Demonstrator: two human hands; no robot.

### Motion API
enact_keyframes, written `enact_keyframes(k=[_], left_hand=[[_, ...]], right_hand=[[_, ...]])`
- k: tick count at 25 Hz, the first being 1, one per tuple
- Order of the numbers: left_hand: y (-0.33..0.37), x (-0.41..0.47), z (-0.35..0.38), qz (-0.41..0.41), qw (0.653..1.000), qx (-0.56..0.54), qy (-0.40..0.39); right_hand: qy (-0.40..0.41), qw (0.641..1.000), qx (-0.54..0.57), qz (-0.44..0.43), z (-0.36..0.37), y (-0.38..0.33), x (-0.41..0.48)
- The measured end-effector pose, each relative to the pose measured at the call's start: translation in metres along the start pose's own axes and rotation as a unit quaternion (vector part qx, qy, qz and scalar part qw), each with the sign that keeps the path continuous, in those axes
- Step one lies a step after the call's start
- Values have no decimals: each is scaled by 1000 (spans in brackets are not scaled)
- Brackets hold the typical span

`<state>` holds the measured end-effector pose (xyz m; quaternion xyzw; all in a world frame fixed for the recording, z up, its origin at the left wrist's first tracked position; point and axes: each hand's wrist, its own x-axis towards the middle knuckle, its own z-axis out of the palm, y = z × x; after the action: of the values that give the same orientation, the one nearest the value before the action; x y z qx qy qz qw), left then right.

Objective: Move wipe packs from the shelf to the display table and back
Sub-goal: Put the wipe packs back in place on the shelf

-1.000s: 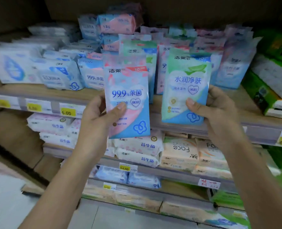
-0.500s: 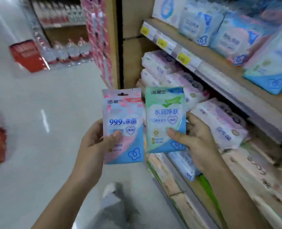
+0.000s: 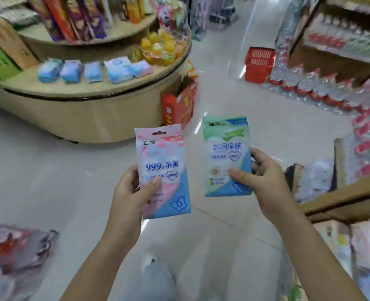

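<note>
My left hand (image 3: 132, 192) grips a pink-and-blue wipe pack (image 3: 162, 157) upright by its lower left edge. My right hand (image 3: 264, 181) grips a green-and-blue wipe pack (image 3: 225, 148) by its lower right corner. Both packs are held over the aisle floor, a little apart. The round, tiered display table (image 3: 93, 114) stands at the upper left, beyond the packs. Several blue and pink wipe packs (image 3: 93, 71) lie in a row on its lower tier. The shelf (image 3: 342, 198) lies at my right edge.
A red carton (image 3: 177, 107) leans against the table's right side. A red shopping basket (image 3: 259, 65) sits on the floor at the back, next to rows of bottled water (image 3: 310, 88). Blurred packaged goods (image 3: 12, 253) fill the lower left. Pale floor (image 3: 49, 181) separates me from the table.
The view has swung left, away from the wipe shelf, to face the aisle and the display table. Both hands still hold their packs, now slightly further apart.
</note>
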<state>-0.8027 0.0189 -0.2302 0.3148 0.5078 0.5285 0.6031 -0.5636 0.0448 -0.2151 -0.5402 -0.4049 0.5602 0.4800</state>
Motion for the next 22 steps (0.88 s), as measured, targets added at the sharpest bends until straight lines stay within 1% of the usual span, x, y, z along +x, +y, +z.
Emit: enact_keyframes(k=[5, 9, 13, 17, 20, 22], left_hand=[[49, 68, -108, 23, 995, 17, 91], [88, 125, -164, 46, 988, 33, 144], [116, 192, -198, 63, 982, 15, 180], [137, 265, -223, 54, 975, -14, 216], [154, 314, -237, 29, 970, -36, 239], [162, 343, -249, 26, 966, -36, 256]], right_hand=[[-73, 996, -3, 44, 120, 24, 76], [-119, 990, -8, 77, 186, 30, 124], [-159, 983, -20, 89, 237, 28, 195], [-192, 977, -33, 86, 290, 15, 289], [-216, 972, -62, 74, 336, -3, 364], [-229, 969, -70, 65, 370, -17, 409]])
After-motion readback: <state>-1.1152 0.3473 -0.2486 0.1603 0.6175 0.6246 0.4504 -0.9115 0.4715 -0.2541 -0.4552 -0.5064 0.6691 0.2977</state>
